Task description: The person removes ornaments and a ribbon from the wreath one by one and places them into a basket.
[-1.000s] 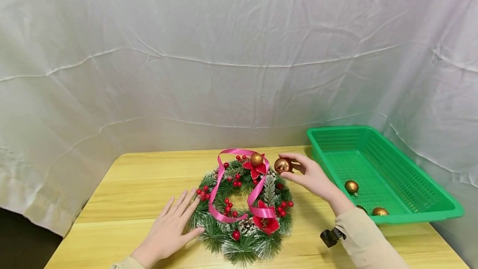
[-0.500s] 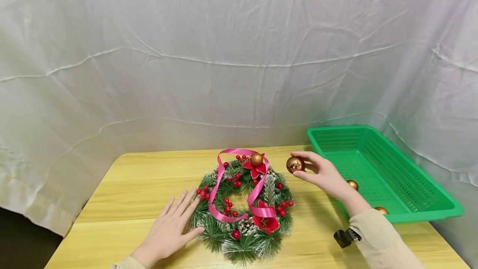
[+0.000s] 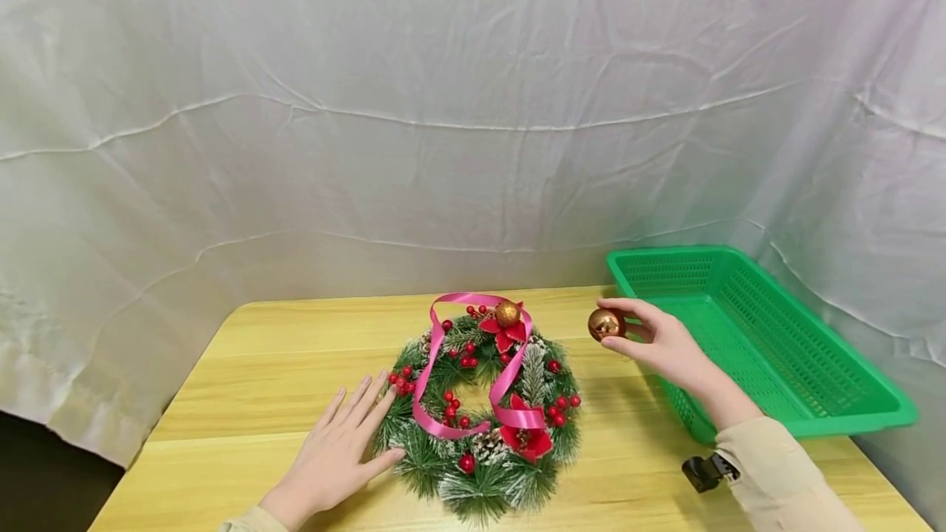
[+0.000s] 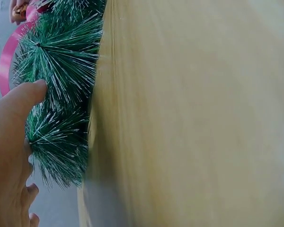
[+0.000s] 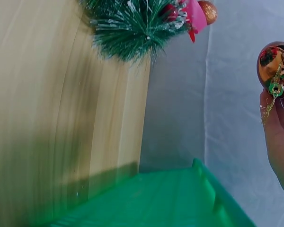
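My right hand [image 3: 668, 347] grips a shiny copper-brown Christmas ball [image 3: 606, 324] between thumb and fingers, over the table beside the basket. In the right wrist view the ball [image 5: 272, 66] shows a gold cap and a short gold string. A green wreath [image 3: 480, 483] with red berries, pinecones and red flowers lies on the table. Loose across it is a pink ribbon [image 3: 505, 388]. At its top a gold glitter ball [image 3: 507, 314] sits on a red flower. My left hand [image 3: 336, 450] rests with straight, spread fingers at the wreath's left edge; its thumb [image 4: 31, 94] touches the needles.
A green plastic basket [image 3: 820, 413] stands at the table's right; my right arm hides part of its inside. The wooden table [image 3: 259, 368] runs back to a pale cloth backdrop [image 3: 443, 171].
My right hand has moved to the right, away from the wreath and towards the basket, carrying the copper-brown Christmas ball. The left hand and the wreath stay where they were.
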